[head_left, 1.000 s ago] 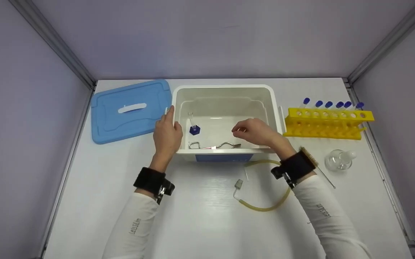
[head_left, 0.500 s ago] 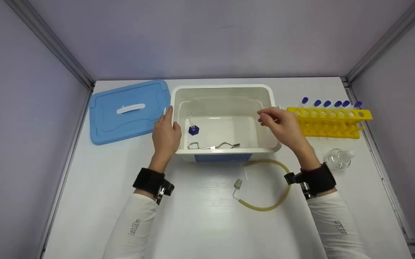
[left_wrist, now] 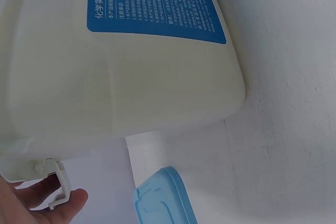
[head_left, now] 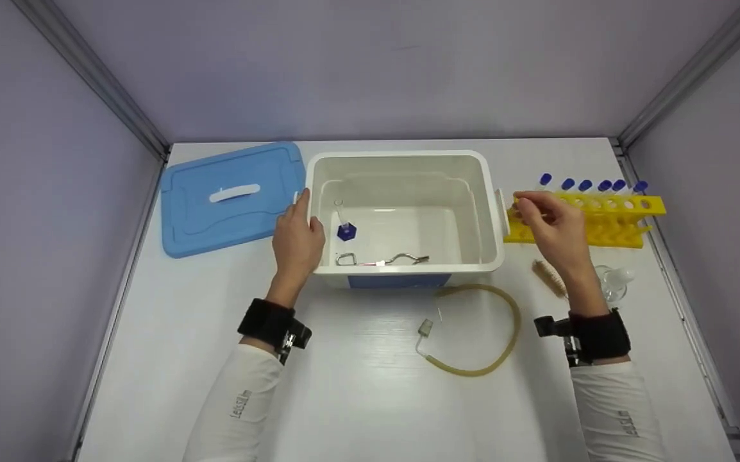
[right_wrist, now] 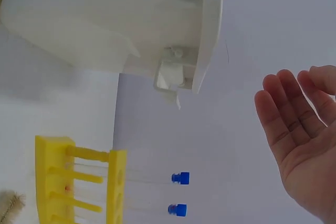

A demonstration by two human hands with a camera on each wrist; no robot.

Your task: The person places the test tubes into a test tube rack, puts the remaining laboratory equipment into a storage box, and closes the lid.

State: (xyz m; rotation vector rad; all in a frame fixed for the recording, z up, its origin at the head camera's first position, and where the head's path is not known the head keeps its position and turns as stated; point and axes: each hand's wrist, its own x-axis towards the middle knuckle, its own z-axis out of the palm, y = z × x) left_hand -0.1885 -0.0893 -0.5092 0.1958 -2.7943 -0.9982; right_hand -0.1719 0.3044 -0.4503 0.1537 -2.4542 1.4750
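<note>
A white plastic box with a blue label stands at the table's middle. In it lie a small clear measuring cylinder with a blue hexagonal base and bent metal tongs. My left hand grips the box at its left side; in the left wrist view the fingers surround the white side latch. Over the near end of the yellow test tube rack, my right hand hovers with loosely bent fingers. The right wrist view shows nothing held there, the hand being apart from the box.
The blue lid lies left of the box. Blue-capped test tubes stand in the rack. A bristle brush and a clear glass bottle are partly behind my right arm. A yellowish rubber tube with a stopper curves in front.
My right hand has come out of the box and moved right, over the test tube rack. The left hand stays at the box's left side.
</note>
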